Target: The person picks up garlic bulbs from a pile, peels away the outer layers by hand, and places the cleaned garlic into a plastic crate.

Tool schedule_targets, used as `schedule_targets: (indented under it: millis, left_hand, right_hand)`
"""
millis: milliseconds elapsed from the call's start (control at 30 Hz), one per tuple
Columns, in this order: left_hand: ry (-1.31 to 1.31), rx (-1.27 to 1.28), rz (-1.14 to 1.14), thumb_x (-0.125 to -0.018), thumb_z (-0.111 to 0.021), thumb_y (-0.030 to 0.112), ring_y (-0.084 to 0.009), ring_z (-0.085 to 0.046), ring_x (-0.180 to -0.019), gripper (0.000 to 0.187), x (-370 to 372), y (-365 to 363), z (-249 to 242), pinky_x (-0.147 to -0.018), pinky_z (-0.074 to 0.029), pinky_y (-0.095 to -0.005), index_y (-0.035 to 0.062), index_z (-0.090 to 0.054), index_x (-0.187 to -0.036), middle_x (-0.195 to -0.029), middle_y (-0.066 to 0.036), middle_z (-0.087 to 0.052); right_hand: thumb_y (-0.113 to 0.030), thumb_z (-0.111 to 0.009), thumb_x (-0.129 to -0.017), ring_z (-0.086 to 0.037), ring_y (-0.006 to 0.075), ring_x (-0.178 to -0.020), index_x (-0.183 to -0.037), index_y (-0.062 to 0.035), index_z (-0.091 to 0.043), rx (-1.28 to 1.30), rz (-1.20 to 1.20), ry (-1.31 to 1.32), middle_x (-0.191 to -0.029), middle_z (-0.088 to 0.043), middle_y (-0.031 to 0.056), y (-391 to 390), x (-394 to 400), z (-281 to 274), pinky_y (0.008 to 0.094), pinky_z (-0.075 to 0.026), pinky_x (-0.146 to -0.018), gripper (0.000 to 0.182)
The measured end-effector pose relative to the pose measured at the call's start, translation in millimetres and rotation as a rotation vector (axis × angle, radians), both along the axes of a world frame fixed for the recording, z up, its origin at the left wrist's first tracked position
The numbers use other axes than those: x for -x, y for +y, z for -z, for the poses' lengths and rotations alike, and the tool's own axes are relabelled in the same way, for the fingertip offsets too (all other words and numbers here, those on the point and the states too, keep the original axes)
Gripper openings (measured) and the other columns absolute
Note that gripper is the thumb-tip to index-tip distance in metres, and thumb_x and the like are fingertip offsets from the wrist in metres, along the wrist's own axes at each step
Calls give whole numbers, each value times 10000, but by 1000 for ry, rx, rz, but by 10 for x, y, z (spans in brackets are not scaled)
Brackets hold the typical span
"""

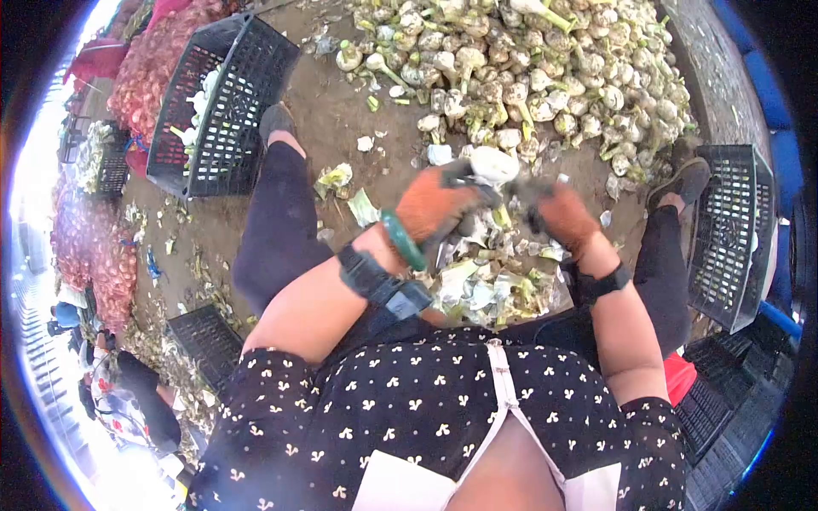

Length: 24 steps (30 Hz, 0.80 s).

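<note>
My left hand, in an orange and dark glove, is closed around a peeled white garlic bulb. Facing it from the right is my right hand, gloved the same way, with its fingers curled close to the bulb. Blur hides what those fingers hold, if anything. Below both hands, between my legs, lies a heap of stripped garlic skins and leaves. A large pile of dirty garlic bulbs spreads over the ground just beyond my hands.
A black plastic crate holding some white bulbs stands by my left foot; another black crate is by my right foot. Red mesh sacks line the left side. Another person is at the lower left. Stacked crates stand lower right.
</note>
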<state>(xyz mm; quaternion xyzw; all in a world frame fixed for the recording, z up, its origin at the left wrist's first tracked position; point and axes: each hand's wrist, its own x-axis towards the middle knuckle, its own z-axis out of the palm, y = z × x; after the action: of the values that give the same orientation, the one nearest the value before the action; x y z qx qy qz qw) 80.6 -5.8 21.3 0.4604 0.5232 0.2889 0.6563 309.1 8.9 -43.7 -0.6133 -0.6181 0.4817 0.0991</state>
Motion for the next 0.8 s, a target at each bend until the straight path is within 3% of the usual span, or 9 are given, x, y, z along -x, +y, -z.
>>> schedule_targets:
  millis: [33,100,167,233,267,400,500,600,800]
  left_hand:
    - [-59,99,-168,-739,-594,139,-111,-546,-615,241,106,16,11,-539,-432,-255,26,-623,-951,-745,-81,-622]
    - [489,-939,-301,-810,-550,191,-98,-499,-527,255,589,72,330,-476,-387,-227,34,-591,-1007,-693,-55,-592]
    - [-905,-321,-323,-865,-499,268,-82,-469,-499,301,817,334,-452,-450,-366,-220,41,-542,-1058,-678,-15,-564]
    - [-522,-278,-735,-886,-471,325,-69,-452,-504,358,784,341,-693,-444,-364,-219,27,-511,-1080,-725,-12,-560]
    - [-187,-358,-650,-860,-492,251,-95,-492,-552,283,744,319,-638,-463,-394,-229,32,-521,-1036,-786,-43,-559]
    - [-392,200,-645,-712,-530,-2,-173,-552,-640,254,591,280,-222,-524,-465,-277,18,-496,-964,-819,-88,-552]
    - [-364,317,-549,-784,-488,26,-192,-598,-782,275,705,204,45,-698,-510,-304,-10,-527,-1053,-954,-102,-589]
    - [-401,281,-548,-846,-490,64,-165,-589,-804,316,644,249,21,-716,-498,-285,1,-505,-1156,-995,-92,-594]
    - [-117,203,-286,-867,-491,83,-98,-568,-789,364,449,231,77,-684,-500,-256,22,-473,-1226,-939,-58,-593]
  right_hand:
    - [-276,-562,-829,-614,174,-876,-1123,-11,-546,61,-189,-113,-923,-650,118,-27,51,-99,287,-489,-748,396]
    - [-257,-581,-787,-593,302,-955,-1121,-48,-558,-31,-284,-206,-1043,-608,180,-52,-41,195,364,-459,-835,395]
    - [-232,-564,-793,-571,324,-993,-1118,-72,-562,-96,-248,-217,-1066,-595,189,78,-25,12,376,-449,-854,362]
    - [-225,-567,-792,-566,333,-994,-1122,-86,-560,-230,-80,-257,-1053,-598,192,435,-95,362,379,-447,-854,358]
    - [-217,-570,-790,-561,342,-995,-1125,-101,-558,-363,88,-287,-1040,-601,194,658,-115,497,381,-446,-855,355]
    - [-195,-607,-773,-475,363,-1089,-1219,-89,-473,-502,-50,-469,-1204,-496,176,1516,93,543,402,-418,-906,478]
    - [-194,-648,-743,-389,348,-1188,-1251,-55,-416,-263,-346,-820,-1295,-411,185,1955,287,731,409,-392,-950,576]
    - [-105,-536,-763,-506,327,-1060,-1136,-67,-514,-431,-449,-926,-1146,-512,185,2051,400,874,395,-446,-872,375]
    - [-423,-666,-680,-548,400,-969,-1183,-15,-420,-115,22,-617,-1074,-569,223,1633,172,539,428,-454,-842,693]
